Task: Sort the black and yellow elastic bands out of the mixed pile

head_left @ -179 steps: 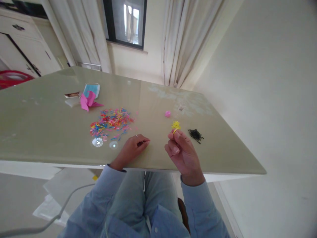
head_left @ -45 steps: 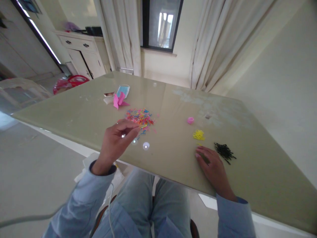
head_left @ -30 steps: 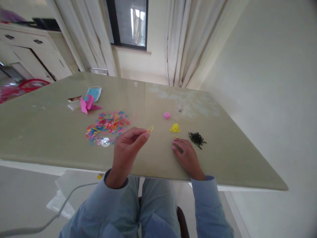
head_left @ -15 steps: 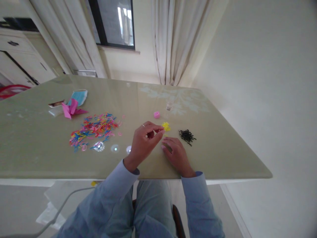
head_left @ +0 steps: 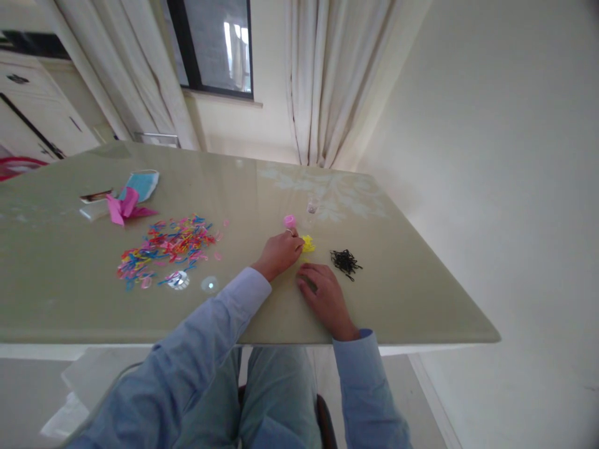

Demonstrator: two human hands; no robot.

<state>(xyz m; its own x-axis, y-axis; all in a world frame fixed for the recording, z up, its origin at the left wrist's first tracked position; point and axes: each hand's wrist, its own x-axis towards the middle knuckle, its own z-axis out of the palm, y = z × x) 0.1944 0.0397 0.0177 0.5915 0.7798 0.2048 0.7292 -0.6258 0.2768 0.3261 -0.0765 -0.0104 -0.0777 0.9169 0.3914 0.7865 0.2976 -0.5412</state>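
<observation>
On the tabletop, a small yellow pile (head_left: pixel 307 244) lies at the fingertips of my left hand (head_left: pixel 281 251). The fingers of that hand are pressed together; whatever is between them is too small to make out. My right hand (head_left: pixel 325 296) rests on the table just below the yellow pile, fingers loosely curved and the thumb apart, with nothing visible in it. A heap of black clips (head_left: pixel 345 262) sits right of both hands. Just beyond my left hand is a pink ring-shaped item (head_left: pixel 289 221). A large heap of multicoloured clips (head_left: pixel 175 243) spreads to the left.
A clear little container (head_left: pixel 312 209) stands behind the pink item. At the far left lie a pink folded paper (head_left: pixel 126 207), a blue face mask (head_left: pixel 143 185) and a clear packet (head_left: pixel 94 211). The table's front edge (head_left: pixel 281 342) runs below my hands.
My left hand has moved forward and down to the yellow pile, beside the pink item. My right hand has stayed resting on the table. The view has shifted slightly.
</observation>
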